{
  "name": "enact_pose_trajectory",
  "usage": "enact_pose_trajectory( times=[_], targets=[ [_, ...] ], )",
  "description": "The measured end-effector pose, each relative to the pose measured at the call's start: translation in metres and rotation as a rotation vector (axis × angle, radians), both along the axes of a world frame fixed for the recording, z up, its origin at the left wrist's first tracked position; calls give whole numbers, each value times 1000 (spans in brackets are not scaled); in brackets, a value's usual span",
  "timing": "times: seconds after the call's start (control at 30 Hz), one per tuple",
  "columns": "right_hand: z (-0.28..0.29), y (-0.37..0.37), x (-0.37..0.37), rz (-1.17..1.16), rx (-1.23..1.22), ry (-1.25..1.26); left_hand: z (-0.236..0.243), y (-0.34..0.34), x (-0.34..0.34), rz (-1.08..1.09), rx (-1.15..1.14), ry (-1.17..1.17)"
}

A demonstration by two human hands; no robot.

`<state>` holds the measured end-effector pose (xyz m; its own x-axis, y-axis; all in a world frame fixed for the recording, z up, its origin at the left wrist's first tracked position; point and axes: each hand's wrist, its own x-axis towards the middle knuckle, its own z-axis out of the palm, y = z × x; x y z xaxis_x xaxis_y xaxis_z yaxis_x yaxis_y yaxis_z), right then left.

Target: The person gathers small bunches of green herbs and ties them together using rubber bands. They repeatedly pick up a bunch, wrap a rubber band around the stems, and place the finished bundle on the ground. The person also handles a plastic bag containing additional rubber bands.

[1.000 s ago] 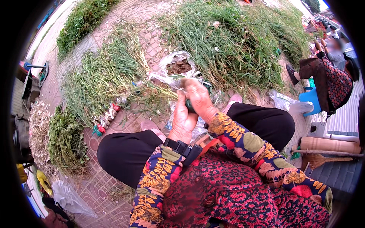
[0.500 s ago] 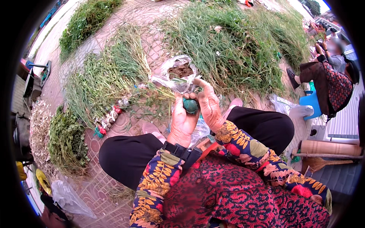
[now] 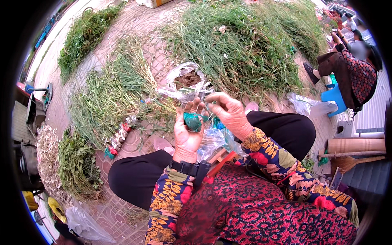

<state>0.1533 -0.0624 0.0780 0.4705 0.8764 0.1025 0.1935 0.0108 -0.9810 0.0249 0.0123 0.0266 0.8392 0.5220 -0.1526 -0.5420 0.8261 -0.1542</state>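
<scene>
A small dark round bundle wrapped in green mesh lies in my left hand, whose fingers curl up around it. My right hand is just to the right, its thumb and index finger bent toward each other beside the bundle. Whether a strand of mesh runs between those fingertips is too fine to make out. Just beyond my hands, a clear plastic bag stands open with brown, soil-like matter inside. Crumpled clear plastic lies between my knees, below the hands.
Long green grass covers the ground ahead, with more cut plants at left. A row of small wrapped bundles lies left of my foot. At right, a person sits by a blue stool, near a broom.
My left hand has lowered slightly leftward and opened more around the bundle, exposing its brighter green mesh. My right hand has moved off it to the right, fingers now bent.
</scene>
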Motion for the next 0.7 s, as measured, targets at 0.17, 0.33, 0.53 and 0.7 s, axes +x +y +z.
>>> enact_pose_trajectory(
  times=[0.17, 0.33, 0.53, 0.7],
  targets=[
    [4, -5, -5, 267, -313, 425, 1, -4, 4, 32, 149, 162],
    [-24, -3, 8, 185, -209, 244, 6, -8, 5, 23, 155, 221],
    [-34, -7, -11, 203, -225, 23, 4, -12, 8, 77, 326, 266],
    [-32, -10, -28, 274, -15, 150, 6, -8, 4, 92, 418, 343]
  ],
)
